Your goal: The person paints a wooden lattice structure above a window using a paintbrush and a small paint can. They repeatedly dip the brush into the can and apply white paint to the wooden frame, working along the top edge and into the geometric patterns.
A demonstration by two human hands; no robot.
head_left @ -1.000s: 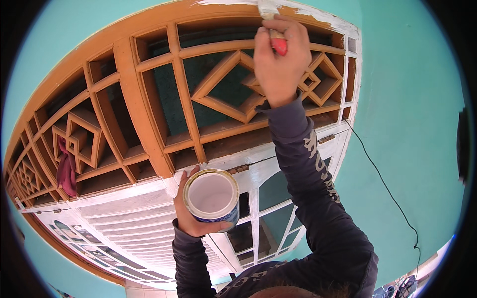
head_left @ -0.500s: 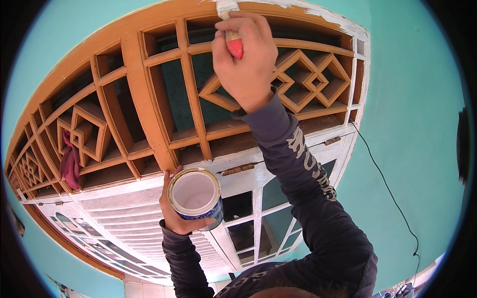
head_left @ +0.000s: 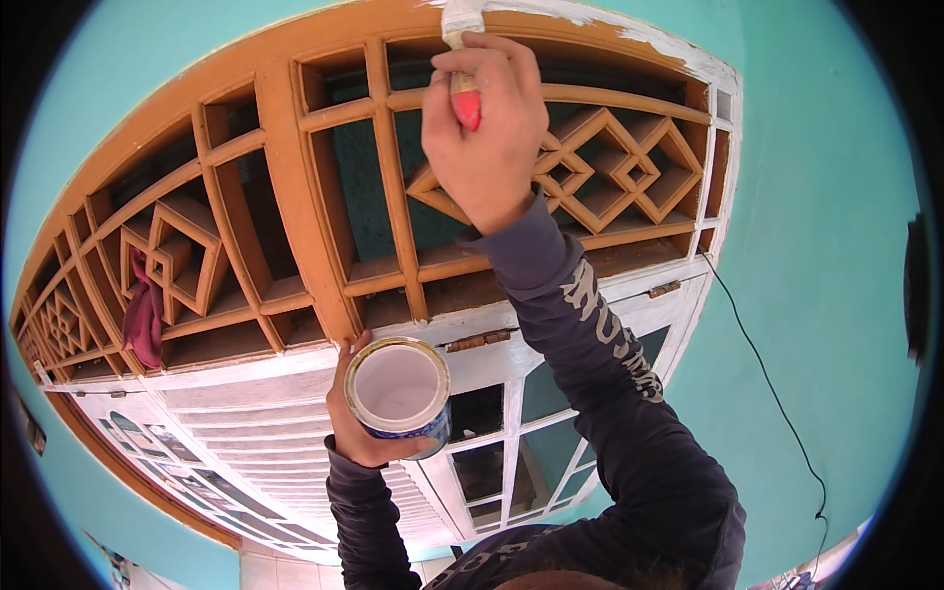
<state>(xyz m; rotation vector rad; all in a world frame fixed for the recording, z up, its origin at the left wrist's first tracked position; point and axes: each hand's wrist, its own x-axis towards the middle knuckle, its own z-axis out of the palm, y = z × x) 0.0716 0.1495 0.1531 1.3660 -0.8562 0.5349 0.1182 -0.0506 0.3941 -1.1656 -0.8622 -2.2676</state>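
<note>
My right hand (head_left: 489,133) is raised, its fingers closed around a paintbrush (head_left: 462,22) with a pale, red-tipped handle. White-coated bristles touch the top rail of the brown wooden transom frame (head_left: 280,187). Fresh white paint (head_left: 629,29) covers that rail to the right of the brush, with a ragged edge against the brown. Lower down, my left hand (head_left: 359,418) grips a paint can (head_left: 447,421) by its side. The can is open at the top, blue on the outside, and coated white inside. Its rim sits just under the frame's lower edge.
White louvred shutters (head_left: 265,413) and glass-paned doors (head_left: 511,433) hang below the transom on rusty hinges (head_left: 479,340). A maroon cloth (head_left: 144,320) dangles from the lattice at left. A black cable (head_left: 762,354) runs down the turquoise wall (head_left: 816,246) at right.
The frame and both hands sit slightly lower and further right in view. The brush remains at the top rail, where the white now reaches around its bristles. The can is still held.
</note>
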